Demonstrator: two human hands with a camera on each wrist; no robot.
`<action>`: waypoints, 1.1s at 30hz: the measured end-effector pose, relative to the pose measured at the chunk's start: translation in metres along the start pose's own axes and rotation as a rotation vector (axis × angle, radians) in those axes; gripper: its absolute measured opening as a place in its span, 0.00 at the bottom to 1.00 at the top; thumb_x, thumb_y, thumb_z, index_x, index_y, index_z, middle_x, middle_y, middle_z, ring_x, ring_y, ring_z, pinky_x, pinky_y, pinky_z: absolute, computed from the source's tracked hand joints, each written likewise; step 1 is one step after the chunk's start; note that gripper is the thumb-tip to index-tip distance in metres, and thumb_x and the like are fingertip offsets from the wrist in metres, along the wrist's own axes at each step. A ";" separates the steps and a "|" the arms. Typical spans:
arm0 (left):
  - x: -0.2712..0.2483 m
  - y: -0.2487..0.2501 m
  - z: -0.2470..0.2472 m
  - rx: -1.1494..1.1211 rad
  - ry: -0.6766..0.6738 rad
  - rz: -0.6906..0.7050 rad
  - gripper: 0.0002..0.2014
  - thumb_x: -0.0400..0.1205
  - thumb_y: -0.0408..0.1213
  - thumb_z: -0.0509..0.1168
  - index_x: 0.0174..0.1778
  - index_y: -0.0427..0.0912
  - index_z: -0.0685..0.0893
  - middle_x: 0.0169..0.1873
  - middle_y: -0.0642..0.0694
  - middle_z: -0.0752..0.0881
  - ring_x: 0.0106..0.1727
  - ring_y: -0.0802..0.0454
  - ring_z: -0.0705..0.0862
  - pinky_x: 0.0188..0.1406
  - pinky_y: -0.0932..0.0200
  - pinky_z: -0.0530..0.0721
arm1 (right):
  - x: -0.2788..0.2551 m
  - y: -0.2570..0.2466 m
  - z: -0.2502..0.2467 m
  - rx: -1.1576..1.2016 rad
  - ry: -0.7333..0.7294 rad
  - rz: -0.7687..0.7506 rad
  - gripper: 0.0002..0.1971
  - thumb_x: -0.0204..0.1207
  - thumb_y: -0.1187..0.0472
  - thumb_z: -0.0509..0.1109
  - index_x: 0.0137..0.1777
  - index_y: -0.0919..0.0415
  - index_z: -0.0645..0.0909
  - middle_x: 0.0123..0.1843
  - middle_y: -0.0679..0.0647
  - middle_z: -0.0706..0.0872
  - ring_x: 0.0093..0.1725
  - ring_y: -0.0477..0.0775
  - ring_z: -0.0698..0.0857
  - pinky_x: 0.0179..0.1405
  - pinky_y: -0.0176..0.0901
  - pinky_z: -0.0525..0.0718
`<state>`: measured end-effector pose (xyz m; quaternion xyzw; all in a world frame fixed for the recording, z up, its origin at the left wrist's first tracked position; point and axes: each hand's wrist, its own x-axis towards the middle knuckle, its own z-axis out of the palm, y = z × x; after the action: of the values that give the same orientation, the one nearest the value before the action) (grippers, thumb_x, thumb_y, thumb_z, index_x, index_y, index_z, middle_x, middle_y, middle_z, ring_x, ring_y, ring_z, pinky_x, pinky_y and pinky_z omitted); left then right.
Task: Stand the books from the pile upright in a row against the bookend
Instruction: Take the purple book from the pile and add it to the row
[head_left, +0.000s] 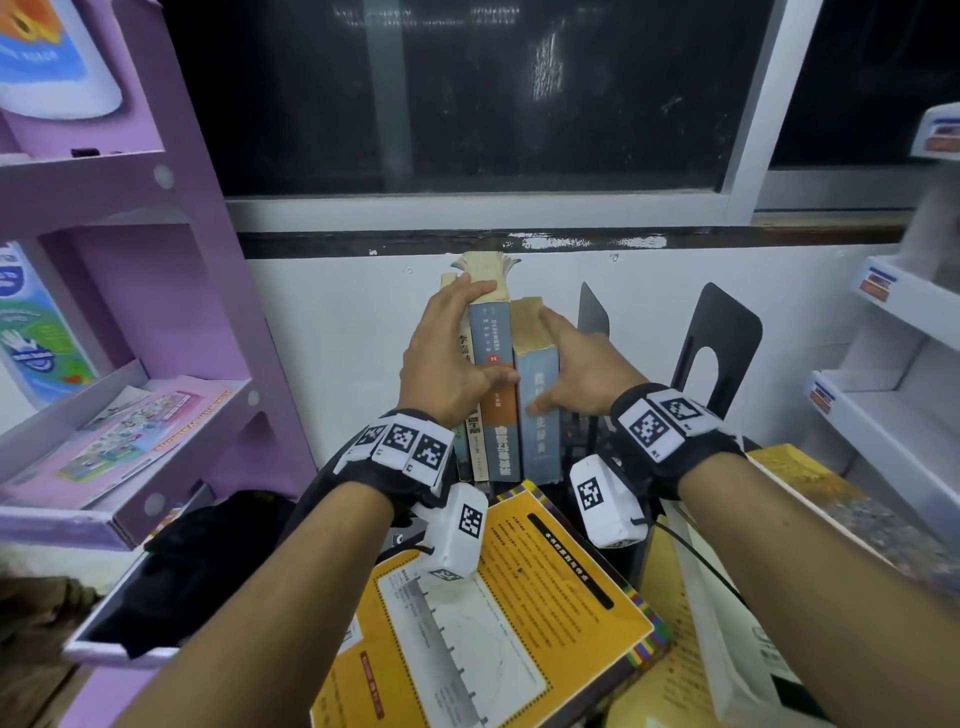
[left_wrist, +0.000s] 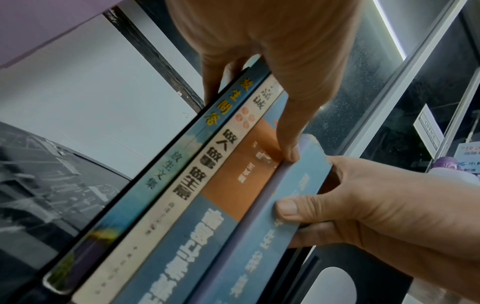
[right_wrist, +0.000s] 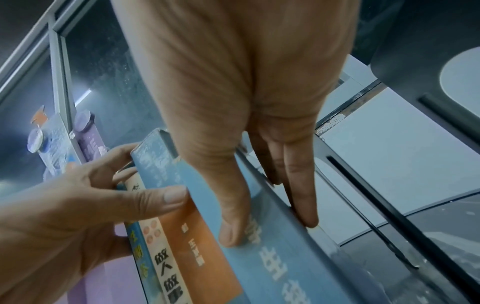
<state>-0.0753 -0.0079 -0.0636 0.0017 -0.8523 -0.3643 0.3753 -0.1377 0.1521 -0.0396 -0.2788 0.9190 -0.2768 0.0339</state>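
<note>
Flanking upright books (head_left: 511, 384): left hand (head_left: 447, 364), right hand (head_left: 587, 369)

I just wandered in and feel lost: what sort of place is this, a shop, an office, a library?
Probably a small shop or office corner: purple cardboard display rack of packaged goods, white price-tagged shelves, and a sign reading OFFICE in the dark window.

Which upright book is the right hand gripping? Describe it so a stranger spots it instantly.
Below the dark window, four books stand in a row against the white wall. It is the rightmost one, the pale blue book, nearest the black bookends. Its neighbour's spine carries an orange band; this spine is plain blue.
</note>
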 end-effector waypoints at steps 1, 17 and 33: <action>0.000 0.000 0.000 0.003 -0.001 0.003 0.44 0.58 0.42 0.85 0.71 0.54 0.74 0.74 0.53 0.72 0.75 0.56 0.70 0.72 0.54 0.72 | 0.000 0.001 0.001 0.011 0.001 0.002 0.58 0.62 0.60 0.86 0.84 0.48 0.49 0.71 0.65 0.73 0.67 0.63 0.77 0.59 0.45 0.76; -0.002 0.001 0.004 0.097 0.079 -0.006 0.44 0.58 0.46 0.84 0.70 0.57 0.73 0.72 0.57 0.72 0.70 0.58 0.74 0.56 0.62 0.72 | 0.007 0.005 0.006 0.047 0.042 -0.051 0.56 0.62 0.60 0.85 0.84 0.48 0.53 0.65 0.63 0.78 0.55 0.56 0.79 0.54 0.42 0.79; -0.002 0.002 0.004 0.106 0.062 -0.002 0.41 0.61 0.48 0.83 0.70 0.58 0.73 0.72 0.58 0.72 0.70 0.56 0.75 0.59 0.53 0.76 | 0.003 0.016 0.005 0.251 0.031 -0.041 0.48 0.71 0.64 0.79 0.85 0.44 0.54 0.72 0.59 0.79 0.70 0.55 0.79 0.60 0.47 0.84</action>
<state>-0.0755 -0.0036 -0.0655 0.0336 -0.8584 -0.3188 0.4004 -0.1468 0.1591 -0.0515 -0.2867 0.8716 -0.3947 0.0488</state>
